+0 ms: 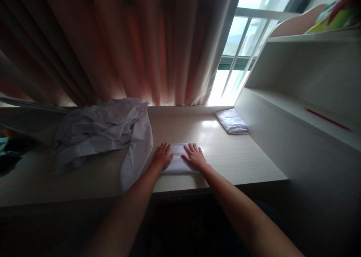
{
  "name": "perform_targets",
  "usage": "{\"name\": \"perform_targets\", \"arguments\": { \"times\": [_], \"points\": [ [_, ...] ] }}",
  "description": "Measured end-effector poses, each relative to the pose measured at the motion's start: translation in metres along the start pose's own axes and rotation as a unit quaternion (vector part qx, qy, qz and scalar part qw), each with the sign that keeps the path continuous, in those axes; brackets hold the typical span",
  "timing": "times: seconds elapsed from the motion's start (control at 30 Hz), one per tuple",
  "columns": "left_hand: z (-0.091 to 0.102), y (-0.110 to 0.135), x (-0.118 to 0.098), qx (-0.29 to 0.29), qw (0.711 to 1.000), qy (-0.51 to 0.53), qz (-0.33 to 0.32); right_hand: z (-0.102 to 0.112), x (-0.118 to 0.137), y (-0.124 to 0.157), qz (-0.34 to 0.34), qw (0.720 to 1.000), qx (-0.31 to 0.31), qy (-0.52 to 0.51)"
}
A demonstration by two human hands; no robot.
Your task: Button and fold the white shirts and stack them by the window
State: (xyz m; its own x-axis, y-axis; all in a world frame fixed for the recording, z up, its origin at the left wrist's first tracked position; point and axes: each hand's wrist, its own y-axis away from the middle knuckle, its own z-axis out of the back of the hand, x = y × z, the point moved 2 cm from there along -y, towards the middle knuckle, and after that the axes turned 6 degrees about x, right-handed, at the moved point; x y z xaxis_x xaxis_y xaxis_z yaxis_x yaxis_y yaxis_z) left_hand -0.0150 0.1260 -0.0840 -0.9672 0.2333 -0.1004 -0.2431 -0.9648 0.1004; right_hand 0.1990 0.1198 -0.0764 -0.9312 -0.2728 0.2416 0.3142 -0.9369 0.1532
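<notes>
Folded white cloth [178,158] lies flat under both hands [178,156].

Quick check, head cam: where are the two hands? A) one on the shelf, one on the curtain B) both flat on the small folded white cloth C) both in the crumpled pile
B: the left hand and right hand lie palm-down on the folded white cloth, with the crumpled pile apart to the left.

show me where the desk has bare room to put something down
Bare top lies between the folded cloth under both hands and the folded stack by the shelf unit, and along the right front edge of the desk. A narrower strip runs behind the hands toward the curtain. The left side is crowded by the crumpled pile.
</notes>
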Motion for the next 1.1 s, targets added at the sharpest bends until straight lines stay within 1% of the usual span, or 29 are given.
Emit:
{"name": "perform_targets", "arguments": {
  "times": [0.17,0.73,0.93,1.1],
  "points": [
    [0.000,-0.005,0.001,0.002,1.000,0.001,-0.004,0.001,-0.001,-0.003,-0.002,1.000,0.004,0.000],
    [0.005,-0.003,-0.002,0.008,1.000,-0.002,-0.002,0.005,0.003,0.000,-0.010,1.000,0.021,0.005],
    [0.008,-0.009,-0.002,0.002,1.000,0.000,0.008,0.008,0.002,-0.012,-0.013,0.999,0.028,0.013],
    [0.009,-0.022,0.002,-0.002,1.000,-0.002,0.013,0.011,-0.001,-0.027,-0.011,0.999,0.027,0.013]
  ]
}}
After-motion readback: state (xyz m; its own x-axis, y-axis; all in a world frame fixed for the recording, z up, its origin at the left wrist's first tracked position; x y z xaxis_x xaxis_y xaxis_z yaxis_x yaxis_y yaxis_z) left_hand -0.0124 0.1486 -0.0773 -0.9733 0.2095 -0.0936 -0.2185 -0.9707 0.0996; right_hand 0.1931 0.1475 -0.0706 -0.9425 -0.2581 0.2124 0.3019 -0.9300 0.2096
